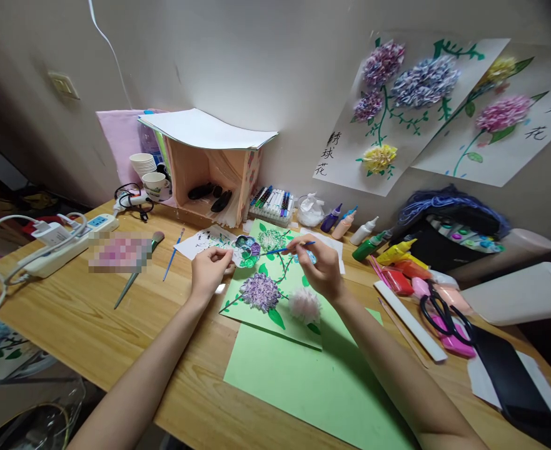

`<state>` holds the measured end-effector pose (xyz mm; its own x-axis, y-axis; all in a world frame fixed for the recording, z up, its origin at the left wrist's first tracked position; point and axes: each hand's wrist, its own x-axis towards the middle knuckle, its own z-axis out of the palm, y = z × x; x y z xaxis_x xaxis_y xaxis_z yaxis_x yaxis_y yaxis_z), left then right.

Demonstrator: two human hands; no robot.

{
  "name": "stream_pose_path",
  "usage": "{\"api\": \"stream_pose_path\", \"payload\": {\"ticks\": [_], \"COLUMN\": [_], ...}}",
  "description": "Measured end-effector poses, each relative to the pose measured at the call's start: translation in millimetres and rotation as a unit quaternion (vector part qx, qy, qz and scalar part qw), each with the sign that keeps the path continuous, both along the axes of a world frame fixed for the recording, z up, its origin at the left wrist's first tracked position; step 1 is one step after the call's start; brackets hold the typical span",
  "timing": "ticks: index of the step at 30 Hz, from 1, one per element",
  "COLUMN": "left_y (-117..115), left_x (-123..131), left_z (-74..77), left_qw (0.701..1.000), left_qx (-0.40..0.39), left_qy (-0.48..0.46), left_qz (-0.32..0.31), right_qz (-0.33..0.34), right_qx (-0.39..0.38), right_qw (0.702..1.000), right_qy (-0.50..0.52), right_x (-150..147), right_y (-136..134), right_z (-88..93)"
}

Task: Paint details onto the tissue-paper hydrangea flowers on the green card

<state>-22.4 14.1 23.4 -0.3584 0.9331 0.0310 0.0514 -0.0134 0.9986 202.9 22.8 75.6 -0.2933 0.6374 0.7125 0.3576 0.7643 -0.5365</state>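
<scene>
My left hand (pixel 212 270) pinches the rim of a small round palette (pixel 247 251) with green, purple and dark paint in its wells. My right hand (pixel 319 265) holds a thin blue paintbrush (pixel 282 250), its tip over the palette's right side. Beneath them lies a light green sheet (pixel 251 315) with painted stems, leaves and raised flowers. A purple flower (pixel 260 292) and a pale pink flower (pixel 304 304) are near its lower part. A larger plain green sheet (pixel 275 381) is under it.
Behind stand a cardboard box (pixel 209 169), a marker set (pixel 272 205) and paint bottles (pixel 362 231). Scissors (pixel 446 319), a white ruler (pixel 409 320) and a black phone (pixel 519 387) lie at right. At left are a power strip (pixel 69 247), a large brush (pixel 139 269) and another brush (pixel 172 254).
</scene>
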Motion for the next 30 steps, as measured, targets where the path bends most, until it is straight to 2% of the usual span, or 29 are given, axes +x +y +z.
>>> {"api": "stream_pose_path", "payload": {"ticks": [3, 6, 19, 24, 30], "left_y": [-2.0, -3.4, -2.1, -3.3, -1.2], "left_x": [1.5, 2.5, 1.9, 3.0, 2.0], "left_z": [3.0, 4.0, 0.8, 1.9, -1.6], "left_qw": [1.000, 1.000, 0.999, 0.999, 0.999], "left_qx": [0.000, 0.003, 0.027, 0.036, 0.038], "left_qy": [0.008, 0.019, 0.044, 0.037, 0.019], "left_qz": [-0.002, -0.005, -0.012, -0.007, -0.007], "right_qz": [0.021, 0.031, 0.052, 0.039, 0.012], "right_qx": [0.078, 0.117, 0.140, 0.099, -0.046], "right_qw": [0.996, 0.990, 0.983, 0.991, 0.999], "right_qy": [-0.049, -0.071, -0.110, -0.084, 0.006], "right_x": [-6.2, -9.5, -8.4, -9.3, -10.4], "right_y": [-3.9, -3.1, 0.9, -1.8, -2.0], "right_z": [-1.1, -4.7, -14.1, -11.6, -13.6]}}
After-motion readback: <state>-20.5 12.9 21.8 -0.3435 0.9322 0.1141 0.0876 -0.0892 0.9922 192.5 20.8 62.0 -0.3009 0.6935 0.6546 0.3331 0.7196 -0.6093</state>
